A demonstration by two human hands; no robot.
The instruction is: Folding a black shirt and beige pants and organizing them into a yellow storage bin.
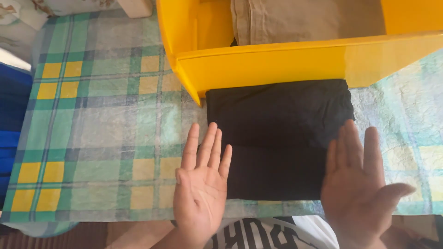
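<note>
A green-and-yellow checked cloth [101, 124] covers the table, its far edge taken by a yellow plastic bin [277, 60] holding beige fabric [286, 18]. A folded black garment [277, 138] lies at the near edge, touching the bin's wall; bare cloth stretches leftward. The left hand [200, 189] and right hand [357, 184] flank it, palms up, fingers spread, holding nothing.

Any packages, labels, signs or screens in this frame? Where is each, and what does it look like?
No labels, signs or screens.
Yellow box: top centre on the checked cloth, open, rectangular, with folded beige fabric inside.
Printed shirt: bottom edge, white with large dark lettering, partly cut off.
Folded black cloth: between both open hands, unmarked.
</note>
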